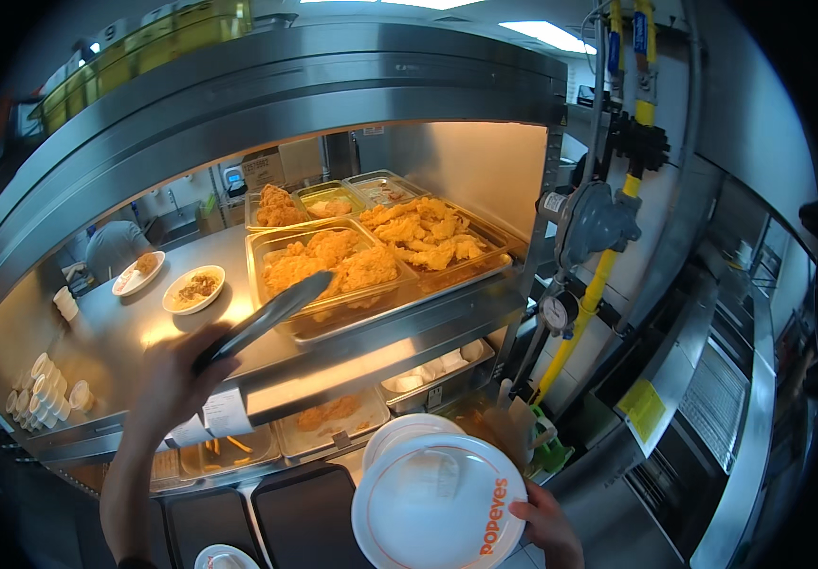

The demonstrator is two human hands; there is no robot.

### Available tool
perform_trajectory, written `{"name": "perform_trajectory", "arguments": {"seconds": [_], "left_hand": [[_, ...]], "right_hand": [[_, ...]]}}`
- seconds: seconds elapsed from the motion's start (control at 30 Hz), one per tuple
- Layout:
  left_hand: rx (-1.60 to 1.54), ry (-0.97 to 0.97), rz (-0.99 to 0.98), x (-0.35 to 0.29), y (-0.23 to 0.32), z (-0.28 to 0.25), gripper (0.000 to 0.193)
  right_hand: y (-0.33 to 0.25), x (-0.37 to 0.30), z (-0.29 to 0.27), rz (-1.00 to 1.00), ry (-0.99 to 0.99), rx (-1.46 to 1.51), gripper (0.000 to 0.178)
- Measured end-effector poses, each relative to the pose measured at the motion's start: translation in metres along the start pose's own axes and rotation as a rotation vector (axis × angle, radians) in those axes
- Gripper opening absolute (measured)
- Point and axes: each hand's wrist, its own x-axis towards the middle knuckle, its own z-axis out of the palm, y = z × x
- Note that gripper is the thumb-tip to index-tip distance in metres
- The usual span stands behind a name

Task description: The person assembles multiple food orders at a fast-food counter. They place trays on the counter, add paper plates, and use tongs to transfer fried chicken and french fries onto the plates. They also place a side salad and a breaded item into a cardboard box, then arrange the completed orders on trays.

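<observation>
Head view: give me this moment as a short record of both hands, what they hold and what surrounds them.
Left hand: grips silver metal tongs with a dark handle
Tongs' tips: in front of golden fried chicken in a rectangular amber tray; contact unclear
Right hand: holds a round white plate with orange lettering by its edge
Right of the amber tray: heaped golden fried strips
Left of it: two white bowls of food
Lower edge: black rectangular trays

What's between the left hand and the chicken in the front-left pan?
In the head view, metal tongs: the left hand grips them, and their tip appears over the fried chicken. Whether it touches, I can't tell.
</observation>
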Motion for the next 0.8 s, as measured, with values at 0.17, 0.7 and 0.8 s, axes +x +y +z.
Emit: {"name": "perform_trajectory", "arguments": {"seconds": [0.17,0.7,0.8], "left_hand": [[0.487,-0.12,0.296,0.181,0.086,0.082,0.039],[0.267,-0.41,0.101,0.271,0.101,0.115,0.055],[0.319,-0.446,0.156,0.234,0.12,0.084,0.051]], "right_hand": [[-0.052,0.024,-0.082,-0.033,0.172,-0.012,0.064],[-0.092,0.095,-0.108,-0.19,0.106,0.166,0.055],[-0.094,0.1,-0.105,-0.155,0.096,0.167,0.054]]}}
